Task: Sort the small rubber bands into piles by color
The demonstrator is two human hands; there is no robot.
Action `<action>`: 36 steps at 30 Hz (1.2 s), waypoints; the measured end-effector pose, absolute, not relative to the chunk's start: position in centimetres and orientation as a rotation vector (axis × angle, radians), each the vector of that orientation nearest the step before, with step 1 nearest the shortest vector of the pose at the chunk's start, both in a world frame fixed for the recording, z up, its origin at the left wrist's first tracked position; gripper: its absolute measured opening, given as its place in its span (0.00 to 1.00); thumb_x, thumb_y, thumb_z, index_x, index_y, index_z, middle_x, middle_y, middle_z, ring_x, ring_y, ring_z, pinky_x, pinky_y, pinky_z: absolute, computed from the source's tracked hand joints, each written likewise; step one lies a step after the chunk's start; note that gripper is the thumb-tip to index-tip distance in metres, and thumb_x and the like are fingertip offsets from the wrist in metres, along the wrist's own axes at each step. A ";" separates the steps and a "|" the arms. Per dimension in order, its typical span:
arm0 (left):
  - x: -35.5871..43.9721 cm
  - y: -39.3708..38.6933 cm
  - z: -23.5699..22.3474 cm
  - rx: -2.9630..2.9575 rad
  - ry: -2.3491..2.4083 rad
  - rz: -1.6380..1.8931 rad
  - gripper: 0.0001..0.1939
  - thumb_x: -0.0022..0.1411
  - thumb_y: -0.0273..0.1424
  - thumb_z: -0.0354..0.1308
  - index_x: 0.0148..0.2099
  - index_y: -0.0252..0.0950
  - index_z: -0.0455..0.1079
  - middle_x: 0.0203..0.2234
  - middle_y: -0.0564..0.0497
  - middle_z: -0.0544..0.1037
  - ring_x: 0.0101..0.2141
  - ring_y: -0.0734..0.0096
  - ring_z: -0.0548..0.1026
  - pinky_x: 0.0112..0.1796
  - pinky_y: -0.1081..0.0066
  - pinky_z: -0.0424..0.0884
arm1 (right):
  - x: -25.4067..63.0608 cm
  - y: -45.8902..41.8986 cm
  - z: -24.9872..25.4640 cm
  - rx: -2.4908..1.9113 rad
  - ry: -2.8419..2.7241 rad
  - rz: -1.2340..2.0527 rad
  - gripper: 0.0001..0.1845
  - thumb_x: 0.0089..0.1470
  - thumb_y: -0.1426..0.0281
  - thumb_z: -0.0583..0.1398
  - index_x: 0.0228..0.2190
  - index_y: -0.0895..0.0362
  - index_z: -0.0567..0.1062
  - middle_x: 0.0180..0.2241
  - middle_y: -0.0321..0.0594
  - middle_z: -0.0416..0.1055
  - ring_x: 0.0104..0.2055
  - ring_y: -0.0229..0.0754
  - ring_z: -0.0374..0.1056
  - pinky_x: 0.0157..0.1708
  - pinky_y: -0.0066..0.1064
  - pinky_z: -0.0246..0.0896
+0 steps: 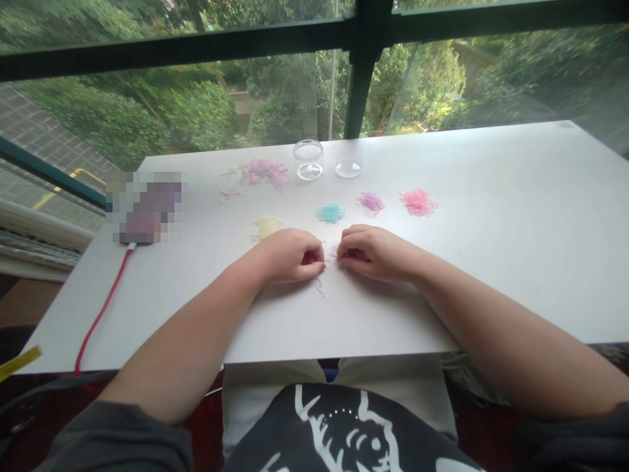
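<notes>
My left hand [295,255] rests on the white table [491,262], thumb and forefinger pinched together. Thin pinkish loops show at its fingertips, too small to tell whether they are gripped. Facing it across a narrow gap, my right hand [371,252] pinches a small pink elastic band [333,252], whose end sticks out toward the left. Just below the left fingertips lies a loose, twisted elastic band [319,288]. Sorted small bands lie beyond the hands: a pale yellow pile [266,228], a turquoise pile [331,212], a purple pile [370,202] and a pink pile [417,202].
A mixed pile of bands [265,172] lies at the back left. Beside it stand a clear round jar [308,160] and a clear lid [348,168]. A blurred-out phone-like object [150,210] with a red cable [105,308] lies at left. Windows border the table's far side.
</notes>
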State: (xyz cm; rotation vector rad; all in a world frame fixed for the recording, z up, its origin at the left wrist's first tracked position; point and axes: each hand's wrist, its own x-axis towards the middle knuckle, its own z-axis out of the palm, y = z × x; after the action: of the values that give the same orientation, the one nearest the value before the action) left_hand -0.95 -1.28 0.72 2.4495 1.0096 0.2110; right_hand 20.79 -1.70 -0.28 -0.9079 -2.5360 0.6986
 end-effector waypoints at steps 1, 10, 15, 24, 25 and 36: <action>-0.9 -1.3 0.8 2.436 1.005 0.211 0.06 0.53 0.30 0.56 0.30 0.36 0.73 0.22 0.53 0.74 0.23 0.76 0.67 0.25 0.75 0.59 | 20.8 -1.7 -0.3 -0.925 -2.526 0.708 0.05 0.50 0.76 0.57 0.29 0.58 0.73 0.29 0.40 0.70 0.32 0.38 0.63 0.34 0.28 0.57; -1.1 -1.5 1.1 2.322 0.989 0.272 0.05 0.52 0.29 0.55 0.28 0.33 0.70 0.19 0.55 0.71 0.20 0.80 0.65 0.23 0.78 0.60 | 20.8 -1.7 0.2 -1.077 -2.424 0.742 0.06 0.54 0.72 0.54 0.27 0.58 0.67 0.25 0.37 0.67 0.26 0.35 0.59 0.28 0.26 0.52; -1.2 -1.3 0.9 2.298 0.976 0.325 0.05 0.52 0.28 0.55 0.29 0.33 0.70 0.19 0.55 0.71 0.20 0.80 0.65 0.23 0.79 0.60 | 20.9 -1.6 0.1 -1.082 -2.411 0.714 0.06 0.55 0.71 0.53 0.27 0.58 0.67 0.25 0.37 0.66 0.27 0.35 0.58 0.28 0.26 0.51; -1.2 -1.3 0.8 2.306 0.978 0.344 0.05 0.49 0.24 0.55 0.30 0.33 0.72 0.21 0.55 0.74 0.21 0.80 0.67 0.25 0.79 0.61 | 21.0 -1.9 0.3 -1.052 -2.406 0.748 0.03 0.48 0.77 0.55 0.28 0.58 0.68 0.23 0.33 0.64 0.24 0.32 0.55 0.25 0.25 0.49; -1.2 -1.3 0.8 2.312 0.980 0.347 0.06 0.50 0.24 0.55 0.31 0.33 0.72 0.21 0.55 0.74 0.21 0.80 0.67 0.25 0.79 0.61 | 21.0 -1.9 0.2 -1.048 -2.408 0.754 0.04 0.47 0.77 0.54 0.28 0.58 0.68 0.23 0.33 0.64 0.24 0.32 0.55 0.25 0.24 0.49; -1.2 -1.2 0.6 2.346 0.953 0.388 0.11 0.53 0.25 0.54 0.37 0.36 0.75 0.24 0.54 0.77 0.21 0.80 0.68 0.27 0.78 0.64 | 21.0 -2.1 0.3 -1.060 -2.398 0.777 0.06 0.45 0.78 0.54 0.28 0.58 0.68 0.21 0.32 0.63 0.22 0.31 0.53 0.24 0.24 0.48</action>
State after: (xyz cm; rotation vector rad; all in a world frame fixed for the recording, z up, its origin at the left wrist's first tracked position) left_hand -1.23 -1.19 0.59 2.3457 0.9533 0.3879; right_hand 21.05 -2.05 0.30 -1.0603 -2.3977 0.7773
